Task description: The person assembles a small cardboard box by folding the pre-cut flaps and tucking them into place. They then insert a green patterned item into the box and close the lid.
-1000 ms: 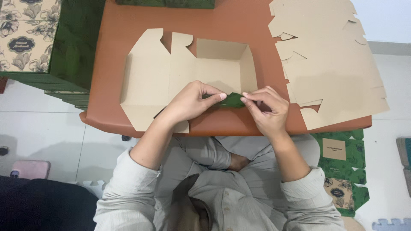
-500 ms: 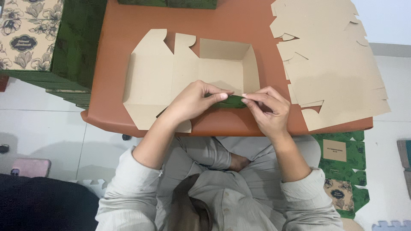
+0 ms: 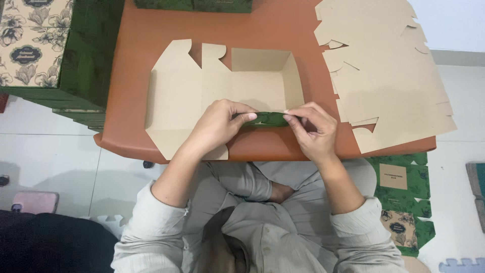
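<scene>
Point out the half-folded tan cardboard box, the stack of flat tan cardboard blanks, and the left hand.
half-folded tan cardboard box (image 3: 262, 83), head view, inner floor panel
stack of flat tan cardboard blanks (image 3: 389, 81), head view, top sheet's middle
left hand (image 3: 217, 124), head view, back of hand

A single head-worn camera looks almost straight down from above the seated person, close enough that the brown table fills the upper half and the lap the lower. The table's far edge is cropped, probably just beyond the top of the picture.
</scene>
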